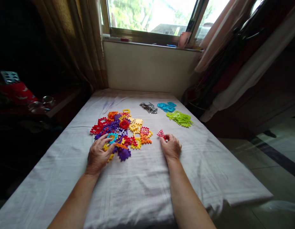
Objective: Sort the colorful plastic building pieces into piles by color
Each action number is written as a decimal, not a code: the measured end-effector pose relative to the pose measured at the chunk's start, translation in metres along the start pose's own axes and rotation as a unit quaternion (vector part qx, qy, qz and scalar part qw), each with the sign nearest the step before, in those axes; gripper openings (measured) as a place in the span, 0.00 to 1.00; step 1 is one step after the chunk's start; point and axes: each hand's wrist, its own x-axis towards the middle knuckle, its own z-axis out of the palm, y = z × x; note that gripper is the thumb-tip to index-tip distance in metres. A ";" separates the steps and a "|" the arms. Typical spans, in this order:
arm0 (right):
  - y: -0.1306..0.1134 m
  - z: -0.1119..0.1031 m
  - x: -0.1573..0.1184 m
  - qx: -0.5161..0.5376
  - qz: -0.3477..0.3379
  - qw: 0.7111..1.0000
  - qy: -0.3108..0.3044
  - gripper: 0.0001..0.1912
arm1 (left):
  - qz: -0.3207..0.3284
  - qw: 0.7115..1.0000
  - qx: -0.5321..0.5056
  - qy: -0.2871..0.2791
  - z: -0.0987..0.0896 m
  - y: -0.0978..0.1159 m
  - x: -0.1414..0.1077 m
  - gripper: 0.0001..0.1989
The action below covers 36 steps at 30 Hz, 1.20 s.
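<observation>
My left hand rests at the near left side of a mixed pile of interlocking plastic building pieces. Its thumb and fingers are apart over the pieces. A light blue piece lies by its fingertips, and an orange piece is close to the thumb tip. Beside them sits a dark purple piece. To the right of the pile, my right hand pinches a small pinkish-red triangular piece just above the cloth. Red, yellow, orange and purple pieces overlap in the pile.
Toward the back right of the cloth-covered table lie separate heaps: grey pieces, blue pieces and lime green pieces. A pink cup stands on the window sill. Curtains hang at the left, cloth at the right.
</observation>
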 end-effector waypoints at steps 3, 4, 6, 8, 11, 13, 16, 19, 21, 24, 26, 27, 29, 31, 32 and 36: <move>0.001 0.002 -0.001 -0.018 -0.010 1.000 0.009 0.09 | -0.016 0.999 0.028 0.008 0.001 -0.009 0.000 0.15; 0.002 0.003 -0.001 -0.027 -0.012 0.999 0.013 0.08 | -0.021 0.999 0.041 0.011 0.002 -0.012 0.000 0.15; 0.003 0.004 -0.002 -0.043 -0.015 0.999 0.020 0.09 | -0.034 0.997 0.073 0.016 0.004 -0.017 -0.001 0.14; 0.001 0.005 -0.003 -0.051 -0.020 0.998 0.030 0.10 | -0.047 0.994 0.099 0.016 0.005 -0.019 -0.002 0.14; -0.013 0.007 -0.003 -0.037 -0.071 0.996 0.031 0.12 | -0.045 0.993 0.107 0.009 0.006 -0.017 -0.002 0.15; -0.028 0.011 -0.001 -0.024 -0.136 0.990 -0.001 0.14 | -0.025 0.995 0.094 -0.011 0.005 -0.013 -0.003 0.16; -0.051 0.018 0.009 -0.038 -0.213 0.974 -0.069 0.18 | 0.031 0.993 0.073 -0.089 0.004 -0.005 -0.006 0.18; -0.065 0.025 0.023 -0.090 -0.237 0.956 -0.144 0.22 | 0.070 0.981 0.082 -0.162 0.004 0.000 -0.011 0.25; -0.067 0.028 0.030 -0.110 -0.233 0.948 -0.189 0.21 | 0.074 0.977 0.092 -0.180 0.005 0.002 -0.012 0.27; -0.065 0.031 0.035 -0.104 -0.227 0.946 -0.208 0.19 | 0.060 0.979 0.096 -0.172 0.006 0.003 -0.012 0.24; -0.061 0.032 0.033 -0.090 -0.237 0.949 -0.185 0.18 | 0.052 0.983 0.095 -0.151 0.008 0.003 -0.011 0.21; -0.059 0.032 0.032 -0.081 -0.239 0.954 -0.164 0.18 | 0.050 0.985 0.095 -0.139 0.008 0.003 -0.011 0.20; -0.051 0.029 0.030 -0.063 -0.224 0.966 -0.113 0.19 | 0.047 0.988 0.095 -0.113 0.010 0.003 -0.011 0.19; -0.039 0.023 0.028 -0.054 -0.182 0.980 -0.064 0.20 | 0.043 0.990 0.096 -0.096 0.011 0.003 -0.011 0.17; -0.031 0.019 0.028 -0.054 -0.155 0.985 -0.044 0.20 | 0.040 0.990 0.096 -0.091 0.011 0.003 -0.011 0.16; 0.000 0.002 0.027 -0.071 -0.043 0.996 -0.015 0.20 | 0.028 0.991 0.096 -0.093 0.011 0.005 -0.010 0.15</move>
